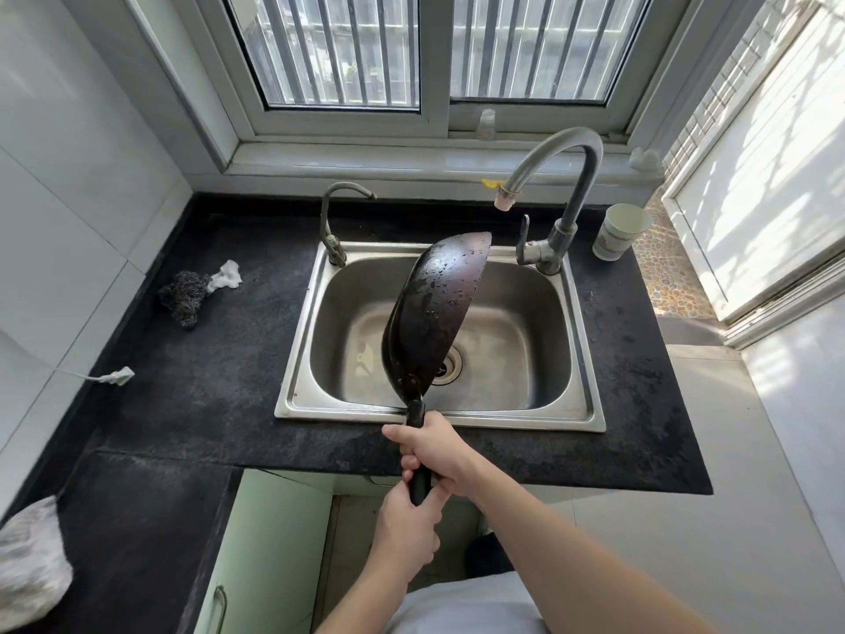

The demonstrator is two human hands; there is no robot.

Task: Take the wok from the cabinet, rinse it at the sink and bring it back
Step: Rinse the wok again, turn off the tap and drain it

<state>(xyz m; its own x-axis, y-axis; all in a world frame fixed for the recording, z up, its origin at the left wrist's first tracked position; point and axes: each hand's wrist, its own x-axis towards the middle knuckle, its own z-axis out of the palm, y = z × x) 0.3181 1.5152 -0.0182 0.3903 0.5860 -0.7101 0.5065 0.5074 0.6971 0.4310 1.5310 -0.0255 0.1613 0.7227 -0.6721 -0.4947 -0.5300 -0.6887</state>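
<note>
The dark wok (434, 313) is tipped on its side over the steel sink (580, 359), wet with drops on its inner face. Its black handle (418, 478) points toward me. My right hand (434, 446) grips the handle near the wok. My left hand (404, 528) grips the handle's end just below it. The large curved tap (567, 176) stands at the sink's back right, and no water runs from its spout. Below the counter, the green cabinet door (270, 555) stands open.
A small second tap (331, 221) stands at the sink's back left. A steel scourer with white cloth (192, 290) lies on the black counter (205, 359) at left. A white cup (617, 231) stands at right. A white plug (116, 376) and a grey rag (32, 565) lie further left.
</note>
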